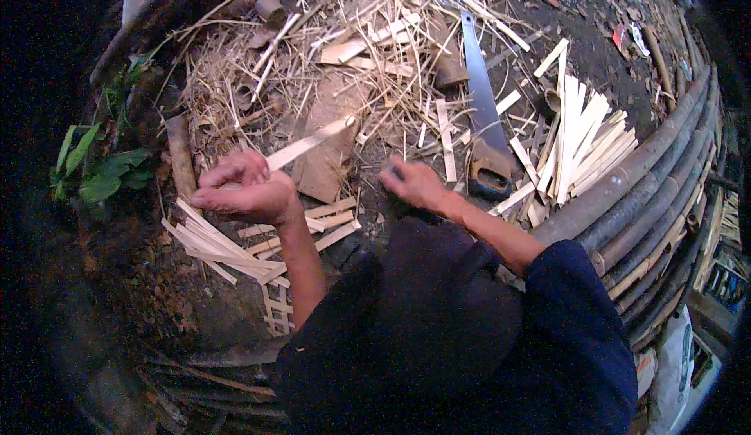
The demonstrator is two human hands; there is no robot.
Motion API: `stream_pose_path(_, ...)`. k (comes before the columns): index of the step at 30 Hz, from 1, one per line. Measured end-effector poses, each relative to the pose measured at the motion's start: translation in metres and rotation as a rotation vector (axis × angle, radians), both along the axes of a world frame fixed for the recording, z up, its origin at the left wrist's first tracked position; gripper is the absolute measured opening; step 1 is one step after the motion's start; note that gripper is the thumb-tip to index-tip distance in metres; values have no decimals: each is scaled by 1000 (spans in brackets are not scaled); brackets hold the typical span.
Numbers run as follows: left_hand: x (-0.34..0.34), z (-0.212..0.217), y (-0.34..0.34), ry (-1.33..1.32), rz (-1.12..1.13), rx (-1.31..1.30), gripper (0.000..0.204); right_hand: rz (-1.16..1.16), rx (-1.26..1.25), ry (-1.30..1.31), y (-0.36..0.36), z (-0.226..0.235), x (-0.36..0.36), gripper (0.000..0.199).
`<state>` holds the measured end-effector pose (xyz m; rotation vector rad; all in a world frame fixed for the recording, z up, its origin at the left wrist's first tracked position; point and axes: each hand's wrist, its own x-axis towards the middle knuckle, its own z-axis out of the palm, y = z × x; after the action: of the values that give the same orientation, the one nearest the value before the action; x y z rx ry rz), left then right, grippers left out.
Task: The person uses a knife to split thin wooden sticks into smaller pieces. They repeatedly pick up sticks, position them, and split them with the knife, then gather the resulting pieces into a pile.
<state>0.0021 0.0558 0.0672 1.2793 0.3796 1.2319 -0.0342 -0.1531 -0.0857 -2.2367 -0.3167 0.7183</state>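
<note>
My left hand is turned up with its fingers curled around one end of a flat, pale bamboo strip. The strip points away to the right, above a brown wooden board. My right hand is closed, to the right of the board and low over the ground. Something small and dark shows at its fingers, too unclear to name. Beyond my right forearm lies a handsaw, its brown handle nearest me. Cut strips lie in a loose pile below my left hand.
A fanned stack of pale strips lies at the right, against long bamboo poles. Shavings cover the ground at the far left. A short bamboo tube lies near the saw blade. Green leaves grow at the left edge.
</note>
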Motion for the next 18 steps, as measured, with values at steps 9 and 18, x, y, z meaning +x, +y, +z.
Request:
stream_pose_path(9, 6, -7, -4, 132, 75, -61, 55, -131, -70, 28, -32, -39, 5, 52)
stream_pose_path(18, 10, -15, -28, 253, 128, 70, 47, -199, 319, 166, 20, 11, 8, 55)
